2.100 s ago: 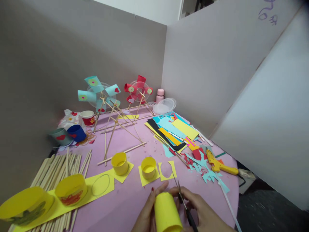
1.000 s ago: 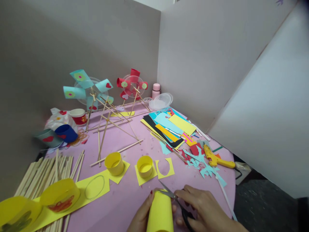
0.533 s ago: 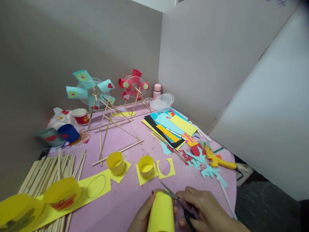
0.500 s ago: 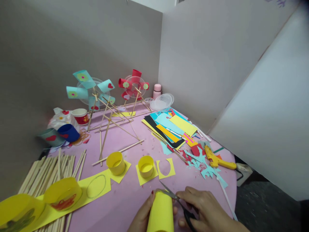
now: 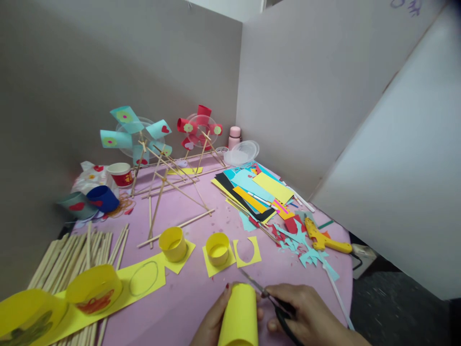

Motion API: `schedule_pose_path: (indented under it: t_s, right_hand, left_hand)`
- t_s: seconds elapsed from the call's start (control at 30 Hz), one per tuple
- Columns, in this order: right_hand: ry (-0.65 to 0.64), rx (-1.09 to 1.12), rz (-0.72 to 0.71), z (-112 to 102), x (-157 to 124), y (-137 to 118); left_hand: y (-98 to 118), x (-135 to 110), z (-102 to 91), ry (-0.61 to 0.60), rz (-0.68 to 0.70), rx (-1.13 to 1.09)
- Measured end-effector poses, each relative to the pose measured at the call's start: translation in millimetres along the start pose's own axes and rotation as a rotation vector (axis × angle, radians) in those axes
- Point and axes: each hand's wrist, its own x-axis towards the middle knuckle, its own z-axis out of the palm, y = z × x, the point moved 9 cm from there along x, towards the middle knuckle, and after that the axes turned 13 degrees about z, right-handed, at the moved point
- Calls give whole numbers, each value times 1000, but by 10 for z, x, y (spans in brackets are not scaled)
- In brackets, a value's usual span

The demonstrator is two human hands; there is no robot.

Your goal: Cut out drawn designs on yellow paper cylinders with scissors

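Note:
At the bottom edge my left hand point(image 5: 212, 318) is wrapped around a yellow paper tube point(image 5: 239, 315), which points away from me. My right hand point(image 5: 306, 315) grips black-handled scissors point(image 5: 268, 298); their blades reach toward the tube's far rim at its right side. Just beyond the tube lie two short yellow paper cups on yellow squares point(image 5: 218, 250) point(image 5: 173, 244) and a yellow scrap with a round cut-out point(image 5: 248, 251).
The pink table point(image 5: 187, 293) holds a pile of wooden sticks point(image 5: 72, 254) at left, yellow paper rings on a strip point(image 5: 94, 288), two paper pinwheels point(image 5: 135, 137) point(image 5: 200, 129), a stack of coloured paper point(image 5: 254, 192), paper scraps and a yellow glue gun point(image 5: 324, 239). Grey partition walls point(image 5: 306, 91) enclose it.
The scissors swung from upright beside the tube to lying across its far rim, and my right hand shifted a little to the right. The view drifted slightly.

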Motion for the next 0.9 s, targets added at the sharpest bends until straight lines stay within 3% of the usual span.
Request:
schedule_pose_path:
  t_s: [0.43, 0.9]
  right_hand:
    - [-22, -170, 38, -31, -7, 29]
    - [-58, -132, 22, -79, -34, -11]
  left_hand:
    - [-130, 82, -203, -20, 9, 14]
    - [-24, 34, -115, 84, 73, 74]
